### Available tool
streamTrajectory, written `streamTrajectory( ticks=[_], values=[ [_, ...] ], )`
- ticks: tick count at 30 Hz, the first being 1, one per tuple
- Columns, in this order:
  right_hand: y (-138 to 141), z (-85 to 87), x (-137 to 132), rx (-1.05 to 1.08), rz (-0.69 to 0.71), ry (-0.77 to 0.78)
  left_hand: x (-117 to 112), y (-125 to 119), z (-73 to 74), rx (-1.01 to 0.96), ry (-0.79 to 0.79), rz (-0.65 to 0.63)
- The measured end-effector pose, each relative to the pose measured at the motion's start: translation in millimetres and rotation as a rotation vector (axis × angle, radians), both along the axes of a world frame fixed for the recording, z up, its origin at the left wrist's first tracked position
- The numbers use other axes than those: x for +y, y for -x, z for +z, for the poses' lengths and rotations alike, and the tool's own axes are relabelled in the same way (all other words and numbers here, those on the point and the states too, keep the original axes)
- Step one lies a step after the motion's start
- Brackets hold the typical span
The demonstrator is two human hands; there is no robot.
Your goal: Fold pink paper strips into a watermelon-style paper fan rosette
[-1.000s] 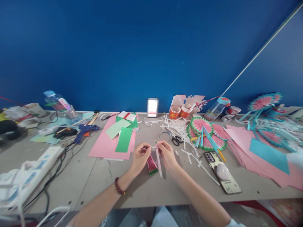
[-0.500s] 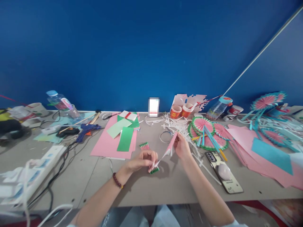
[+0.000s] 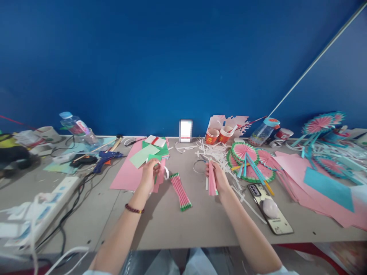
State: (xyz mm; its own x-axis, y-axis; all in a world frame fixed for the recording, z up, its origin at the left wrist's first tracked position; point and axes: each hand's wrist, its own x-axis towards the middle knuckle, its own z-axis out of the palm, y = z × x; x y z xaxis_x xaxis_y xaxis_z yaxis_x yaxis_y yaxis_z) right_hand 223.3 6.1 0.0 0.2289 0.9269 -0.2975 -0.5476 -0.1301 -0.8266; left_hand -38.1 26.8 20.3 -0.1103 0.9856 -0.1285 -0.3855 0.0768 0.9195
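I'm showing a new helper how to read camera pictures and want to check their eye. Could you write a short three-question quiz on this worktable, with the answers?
1. Multiple choice: what does the person's right hand hold?
a) a paper cup
b) folded pink paper
c) a phone

2. True or false: the pleated strip with green ends lies on the table, between the two hands and touched by neither.

3. Fill the gap: the dark bead bracelet is on the person's ____ wrist.

Key: 1 b; 2 true; 3 left.
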Motion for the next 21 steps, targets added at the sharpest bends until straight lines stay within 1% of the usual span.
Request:
streamTrajectory(
  ticks=[2,4,6,8,11,13,15,17,18,20,21],
  values=[
    [8.2,5.3,-5.1,0.032,0.098,0.068,5.3,2.3,-6.0,0.149,0.038,0.128],
    [15.4,10.0,-10.0,0.024,0.187,0.082,9.4,5.8,-11.6,0.208,0.026,0.230],
    [20.9,13.1,-14.2,0.011,0.233,0.079,13.1,9.6,-16.4,0.243,-0.003,0.302],
    [24.6,14.2,-17.0,0.005,0.253,0.063,16.5,13.0,-21.2,0.300,-0.022,0.326],
    [28.0,13.0,-18.6,-0.020,0.267,0.034,19.9,16.5,-28.7,0.428,-0.056,0.304],
    [29.5,11.4,-18.6,-0.046,0.267,0.029,19.4,17.0,-31.7,0.598,-0.128,0.278],
    [30.9,9.7,-18.4,-0.068,0.272,0.019,15.9,15.0,-31.1,0.863,-0.266,0.254],
    [32.3,7.9,-18.4,-0.097,0.280,-0.002,10.1,10.6,-27.3,1.139,-0.455,0.200],
    [33.0,7.0,-18.5,-0.114,0.286,-0.013,6.9,7.7,-25.1,1.227,-0.546,0.148],
    [34.2,5.3,-18.9,-0.149,0.297,-0.026,1.3,1.4,-22.2,1.327,-0.695,-0.146],
    [34.7,4.4,-19.1,-0.163,0.302,-0.028,-0.7,-1.5,-22.0,1.358,-0.741,-0.299]
  ],
)
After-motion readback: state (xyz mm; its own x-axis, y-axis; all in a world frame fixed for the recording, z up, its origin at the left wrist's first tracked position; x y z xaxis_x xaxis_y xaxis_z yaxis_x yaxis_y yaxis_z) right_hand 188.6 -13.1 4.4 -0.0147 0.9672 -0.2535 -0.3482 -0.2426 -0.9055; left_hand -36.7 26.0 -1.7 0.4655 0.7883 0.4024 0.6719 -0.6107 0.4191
